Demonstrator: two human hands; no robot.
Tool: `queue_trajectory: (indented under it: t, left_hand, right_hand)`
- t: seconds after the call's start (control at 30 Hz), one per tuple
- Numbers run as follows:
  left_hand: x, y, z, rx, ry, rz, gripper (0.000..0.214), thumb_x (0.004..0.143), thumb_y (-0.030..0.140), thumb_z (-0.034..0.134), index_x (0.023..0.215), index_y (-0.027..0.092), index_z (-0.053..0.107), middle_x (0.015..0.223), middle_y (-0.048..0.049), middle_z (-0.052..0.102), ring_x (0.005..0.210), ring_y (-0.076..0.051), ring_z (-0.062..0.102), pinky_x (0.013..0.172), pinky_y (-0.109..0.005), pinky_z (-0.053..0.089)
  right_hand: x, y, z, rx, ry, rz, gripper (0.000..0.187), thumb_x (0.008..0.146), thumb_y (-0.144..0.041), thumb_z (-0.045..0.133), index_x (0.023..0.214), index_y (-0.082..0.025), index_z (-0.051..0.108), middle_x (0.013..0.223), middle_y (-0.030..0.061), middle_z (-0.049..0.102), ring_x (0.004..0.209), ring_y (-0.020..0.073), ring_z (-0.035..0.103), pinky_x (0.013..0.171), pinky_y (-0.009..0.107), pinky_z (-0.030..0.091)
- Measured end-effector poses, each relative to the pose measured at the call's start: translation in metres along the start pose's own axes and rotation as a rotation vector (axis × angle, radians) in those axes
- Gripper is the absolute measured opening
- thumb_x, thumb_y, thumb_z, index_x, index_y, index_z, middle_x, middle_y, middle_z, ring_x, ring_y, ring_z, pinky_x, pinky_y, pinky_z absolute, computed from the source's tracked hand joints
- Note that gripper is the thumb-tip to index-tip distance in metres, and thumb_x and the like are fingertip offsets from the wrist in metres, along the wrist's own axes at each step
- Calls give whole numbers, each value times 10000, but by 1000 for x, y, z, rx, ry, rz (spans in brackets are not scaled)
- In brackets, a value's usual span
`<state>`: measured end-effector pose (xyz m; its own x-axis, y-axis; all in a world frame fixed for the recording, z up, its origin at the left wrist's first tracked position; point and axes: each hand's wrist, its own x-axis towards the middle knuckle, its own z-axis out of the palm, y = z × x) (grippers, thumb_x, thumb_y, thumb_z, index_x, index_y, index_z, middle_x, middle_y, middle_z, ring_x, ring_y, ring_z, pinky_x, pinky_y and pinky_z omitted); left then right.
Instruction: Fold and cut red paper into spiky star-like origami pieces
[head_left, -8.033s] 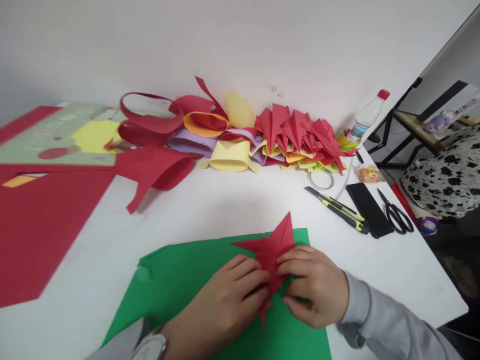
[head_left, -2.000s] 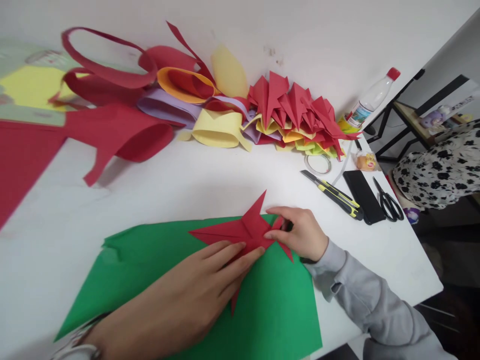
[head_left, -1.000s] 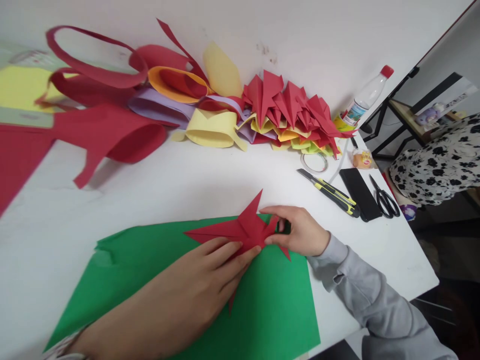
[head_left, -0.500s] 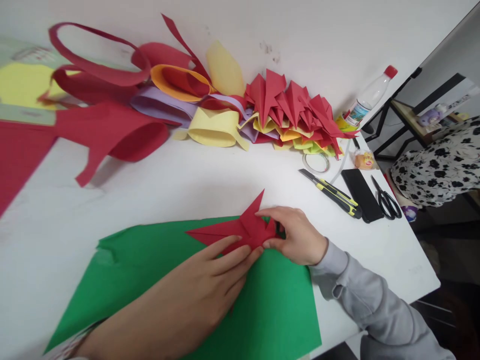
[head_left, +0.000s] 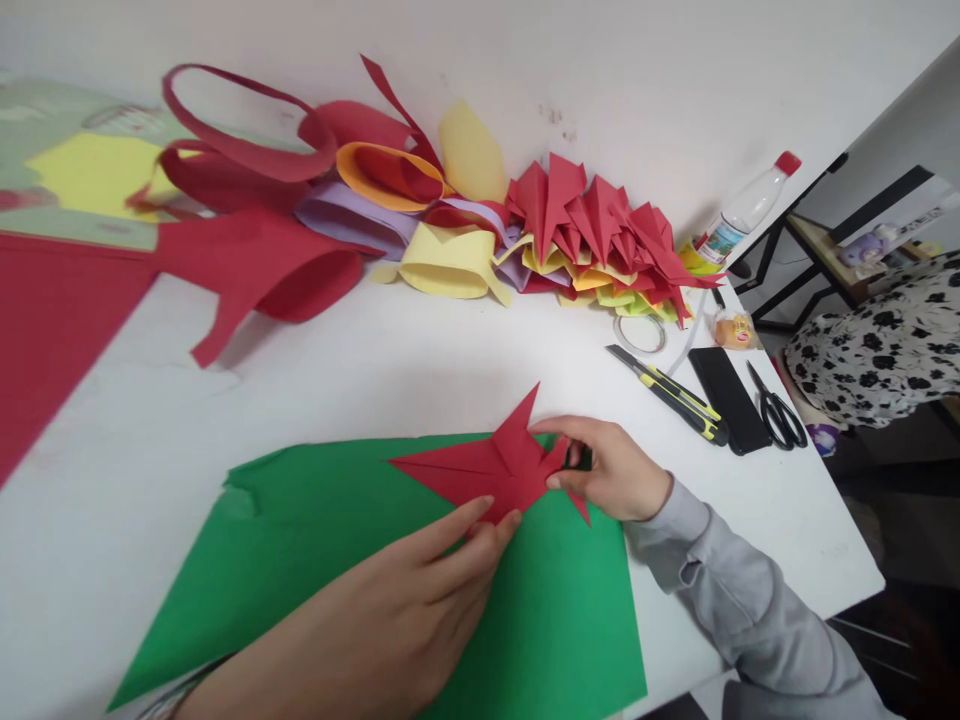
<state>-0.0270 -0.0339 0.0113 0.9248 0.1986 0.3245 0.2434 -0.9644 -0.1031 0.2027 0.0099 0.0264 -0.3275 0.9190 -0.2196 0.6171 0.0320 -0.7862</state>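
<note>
The right hand (head_left: pixel 619 470) pinches a crisply creased, pointed red paper star (head_left: pixel 469 468) at its right side. The left hand (head_left: pixel 412 605), cut off at the wrist, rests fingertips on it; whether they grip is unclear.

"Could any writing be read?"

"None. The bottle (head_left: pixel 744 213) at the table's (head_left: pixel 427 350) far right corner had a blurred label (head_left: pixel 722 240); the snack packet (head_left: pixel 724 328) by the right edge, a smeared mark (head_left: pixel 741 333)."

"And beyond that edge?"

"A white panel (head_left: pixel 932 196) showed dark characters (head_left: pixel 927 217), illegible."
</note>
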Motion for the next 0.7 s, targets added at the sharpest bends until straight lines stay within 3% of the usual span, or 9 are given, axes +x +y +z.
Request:
queue_trajectory:
  t: [0.17, 0.37, 0.6, 0.7]
  left_hand:
    - [-4, 3, -1, -55, 27, -47, 290, 775, 220, 549, 982, 168, 744, 1082, -91, 746, 1113, -267, 566, 1060, -421, 358]
    - [0, -5, -2, -202, 49, -189, 276, 834, 170, 500, 1006, 191, 714, 1053, -31, 763, 943, -227, 622, 993, -403, 358]
    - [3, -31, -9, -436, 190, -152, 313, 849, 65, 408, 959, 197, 669, 921, -36, 756, 848, -202, 607, 881, -384, 445]
    - [4, -37, -12, -413, 218, -155, 326, 825, 29, 414, 969, 196, 653, 853, -26, 742, 826, -194, 604, 857, -362, 461]
  right_hand:
    - [0, 2, -1, 11, -8, -7, 537, 680, -6, 714, 1174, -208, 653, 794, -26, 593, 609, 94, 447, 595, 224, 413]
    - [-1, 3, -3, 42, -19, 15, 534, 710, 23, 652, 1213, -158, 627, 690, -44, 514, 599, 106, 450, 587, 233, 403]
    - [0, 8, -2, 59, -18, -6, 546, 703, 22, 658, 1195, -212, 628, 681, -60, 507, 608, 104, 451, 606, 236, 409]
    - [-1, 6, -2, 57, -15, 2, 543, 702, 24, 661, 1196, -199, 628, 660, -69, 484, 605, 102, 455, 604, 234, 408]
